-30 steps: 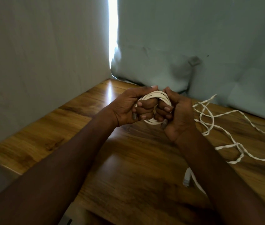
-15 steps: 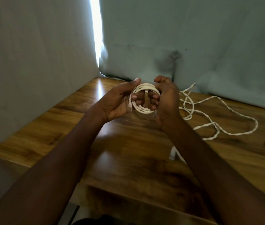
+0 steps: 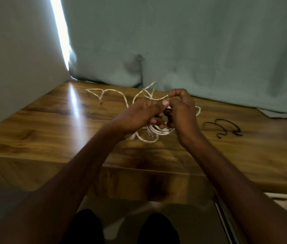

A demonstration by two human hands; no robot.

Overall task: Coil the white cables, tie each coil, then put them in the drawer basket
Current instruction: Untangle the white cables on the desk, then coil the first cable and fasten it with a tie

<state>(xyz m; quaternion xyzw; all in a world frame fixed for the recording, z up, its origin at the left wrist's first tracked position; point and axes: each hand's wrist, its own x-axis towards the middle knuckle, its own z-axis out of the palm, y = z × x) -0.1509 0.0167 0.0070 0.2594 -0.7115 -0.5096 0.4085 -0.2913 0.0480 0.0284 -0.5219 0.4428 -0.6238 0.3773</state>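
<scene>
Pretty dim overall. Only real light is a blown-out bright slit upper left, throwing a glare streak on the wooden table. Whole frame's soft with motion blur, edges bend wide-angle.

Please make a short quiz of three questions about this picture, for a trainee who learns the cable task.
1. True or false: the white cable is already fully coiled.
2. Which hand pinches a raised strand of the cable? A) left hand B) right hand
3. What dark thing lies on the wooden table, at the right of the hands?

Key:
1. False: loose loops still lie on the table behind the hands.
2. B.
3. The black ties, untouched.
</scene>
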